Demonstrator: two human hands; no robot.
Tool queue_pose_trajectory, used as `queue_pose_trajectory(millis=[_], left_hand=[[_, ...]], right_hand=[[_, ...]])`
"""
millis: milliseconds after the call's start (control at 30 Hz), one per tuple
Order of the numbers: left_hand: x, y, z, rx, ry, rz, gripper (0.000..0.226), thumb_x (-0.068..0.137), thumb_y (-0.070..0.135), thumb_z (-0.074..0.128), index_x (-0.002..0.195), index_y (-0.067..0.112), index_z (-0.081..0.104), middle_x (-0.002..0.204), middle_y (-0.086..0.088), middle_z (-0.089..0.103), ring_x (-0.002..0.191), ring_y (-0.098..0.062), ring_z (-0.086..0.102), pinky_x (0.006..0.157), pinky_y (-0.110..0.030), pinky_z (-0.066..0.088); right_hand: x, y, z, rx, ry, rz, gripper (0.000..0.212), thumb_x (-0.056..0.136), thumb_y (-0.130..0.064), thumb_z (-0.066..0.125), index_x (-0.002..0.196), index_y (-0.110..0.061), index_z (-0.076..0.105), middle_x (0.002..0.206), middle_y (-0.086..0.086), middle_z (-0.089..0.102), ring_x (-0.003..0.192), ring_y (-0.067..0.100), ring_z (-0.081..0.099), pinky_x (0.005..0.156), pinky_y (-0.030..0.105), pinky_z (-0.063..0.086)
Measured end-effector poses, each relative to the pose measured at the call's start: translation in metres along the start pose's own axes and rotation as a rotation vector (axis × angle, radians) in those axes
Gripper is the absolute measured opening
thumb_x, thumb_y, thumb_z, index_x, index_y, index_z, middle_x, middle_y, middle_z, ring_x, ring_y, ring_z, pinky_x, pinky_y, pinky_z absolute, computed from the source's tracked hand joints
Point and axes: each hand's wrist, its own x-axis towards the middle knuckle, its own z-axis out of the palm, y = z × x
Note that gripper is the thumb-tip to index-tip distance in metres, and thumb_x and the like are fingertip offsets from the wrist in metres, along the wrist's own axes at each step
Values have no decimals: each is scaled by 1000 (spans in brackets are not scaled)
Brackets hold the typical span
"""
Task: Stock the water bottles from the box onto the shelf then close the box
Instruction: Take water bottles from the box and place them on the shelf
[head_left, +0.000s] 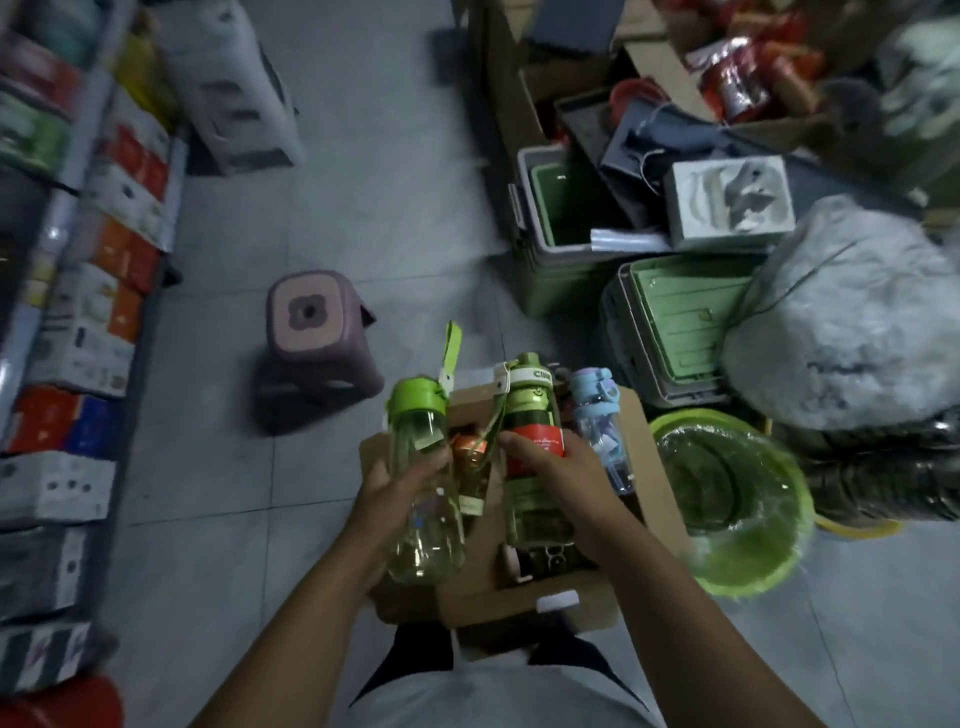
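Note:
An open cardboard box (649, 467) stands on the floor in front of me. My left hand (400, 488) grips a clear bottle with a green lid (418, 421) and a green strap, lifted above the box's left side. My right hand (550, 462) holds a larger green bottle with a red label (530, 410) over the box's middle. A blue-lidded bottle (597, 415) sits just right of it; I cannot tell whether my right hand holds it too. An orange-topped bottle (467, 447) shows inside the box. The shelf (78, 312) runs along the left.
A pink plastic stool (311, 317) stands on the tiled floor ahead-left of the box. Green basins (727, 499), green crates (675, 322), a wrapped white bundle (852, 322) and cartons crowd the right side. Boxed goods fill the shelf on the left.

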Motion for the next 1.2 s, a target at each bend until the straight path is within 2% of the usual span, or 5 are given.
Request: queue_pose_trajectory(millis=[167,333,667,967,1200], left_hand=[[-62,-14,-2,-83,177,230,56,74,29,90,120,17,61,109,-11,75,84,-20,76,65,-36,59],[-132,-57,-11,-206,370,404,63,65,32,88,121,24,59,106,-2,76,93,-21,76,71,-44,63],[-299,-187,-80,-404,902,488,75,55,49,90,119,45,53,99,9,75,83,-18,75,72,-53,63],[-464,-333,-193,-455,1288,571,63,78,16,88,122,36,49,96,18,72,83,10,66,60,-4,46],[-557,-450,-285,-560,1483,507,56,77,16,90,115,34,54,94,23,72,73,-4,71,63,-38,61]], right_hand=[[-32,-12,8,-27,-156,-128,47,82,-41,79,119,-17,62,106,12,73,85,23,75,62,29,58],[-69,-3,19,-155,-339,-226,66,69,-55,82,120,-19,61,110,13,72,94,30,74,81,49,63],[-208,41,120,-373,-720,-413,61,64,-61,82,108,-25,62,98,13,74,89,35,74,81,56,62],[-382,164,269,-499,-972,-403,45,76,-43,83,109,-17,64,96,22,74,85,44,74,71,57,62],[-503,274,368,-528,-1116,-367,29,84,-35,81,106,-20,71,92,15,77,80,34,76,65,48,62]])
